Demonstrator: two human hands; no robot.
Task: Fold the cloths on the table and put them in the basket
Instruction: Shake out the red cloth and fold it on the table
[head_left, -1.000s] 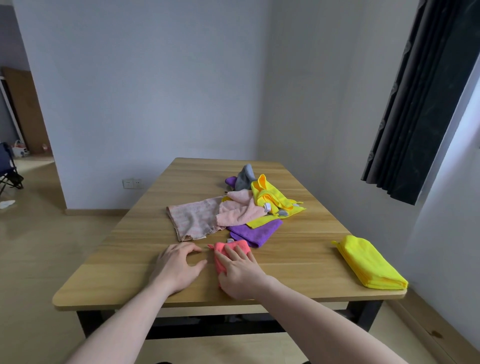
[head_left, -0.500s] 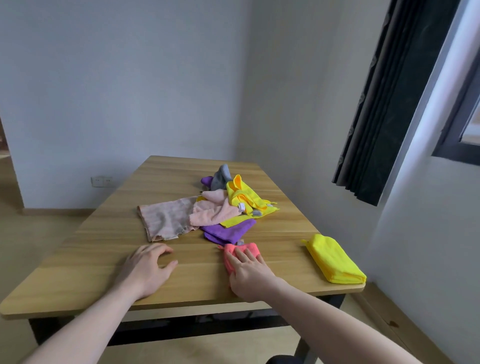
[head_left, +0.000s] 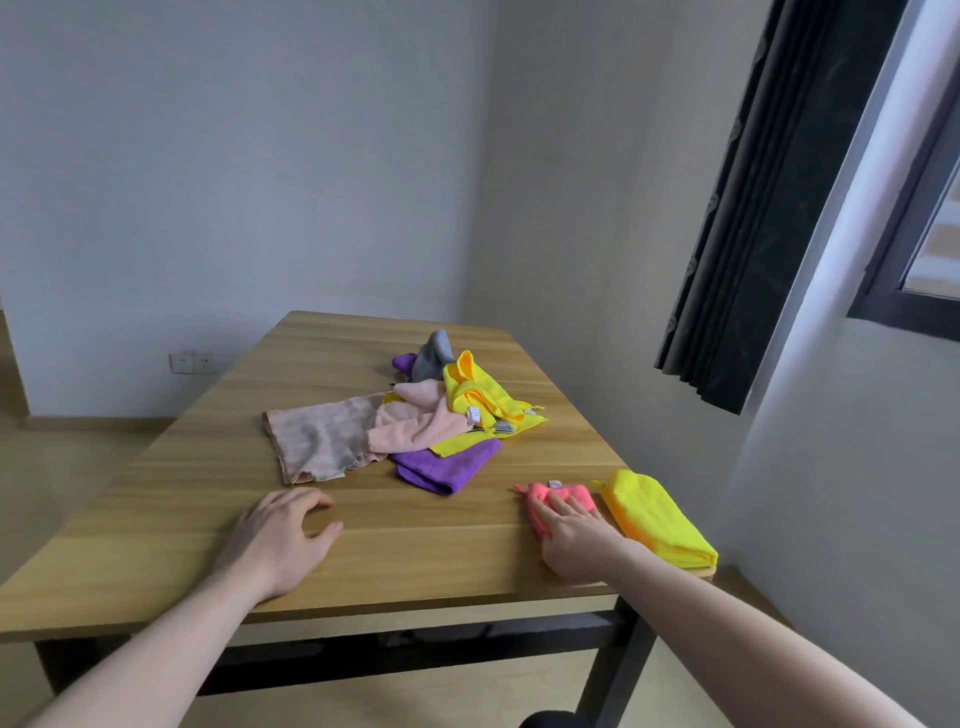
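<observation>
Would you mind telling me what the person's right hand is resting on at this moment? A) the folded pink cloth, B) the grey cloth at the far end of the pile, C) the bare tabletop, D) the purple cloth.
A: the right hand lies flat, fingers straight, on the folded pink cloth, right beside the folded yellow cloth near the table's right edge.
</observation>
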